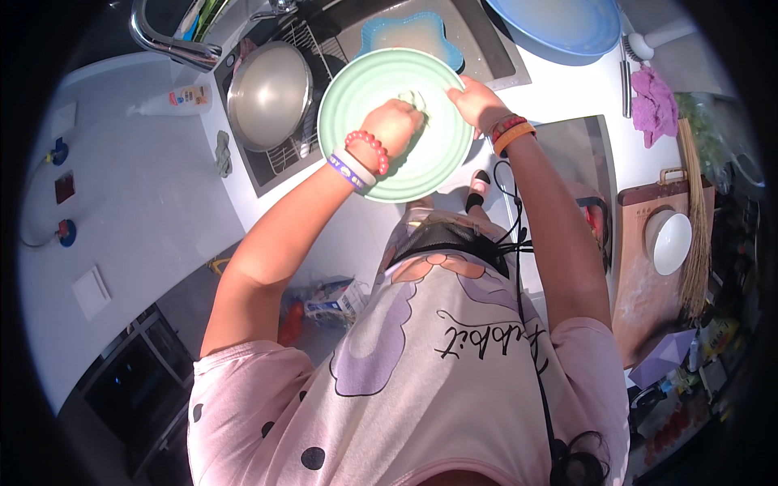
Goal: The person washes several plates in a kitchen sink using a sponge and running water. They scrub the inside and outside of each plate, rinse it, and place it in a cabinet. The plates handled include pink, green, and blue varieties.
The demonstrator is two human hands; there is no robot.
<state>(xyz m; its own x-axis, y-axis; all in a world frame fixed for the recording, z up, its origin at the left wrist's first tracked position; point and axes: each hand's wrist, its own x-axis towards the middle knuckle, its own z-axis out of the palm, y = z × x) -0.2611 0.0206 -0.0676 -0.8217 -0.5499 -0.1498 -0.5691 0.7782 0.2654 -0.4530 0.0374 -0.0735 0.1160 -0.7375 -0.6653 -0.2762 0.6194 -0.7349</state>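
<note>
A light green round plate is held up over the near edge of the sink, its inner face towards me. My right hand grips its right rim, thumb on the upper face. My left hand is closed around a pale, crumpled cloth and presses it against the middle of the plate. Most of the cloth is hidden under the fingers. Just beyond the plate, a blue wavy-edged dish rests in the sink basin, partly covered by the plate.
A metal bowl leans on a wire rack at left, near the faucet. At right are a blue basin, a purple cloth and a wooden cutting board bearing a white bowl. A bottle lies at left.
</note>
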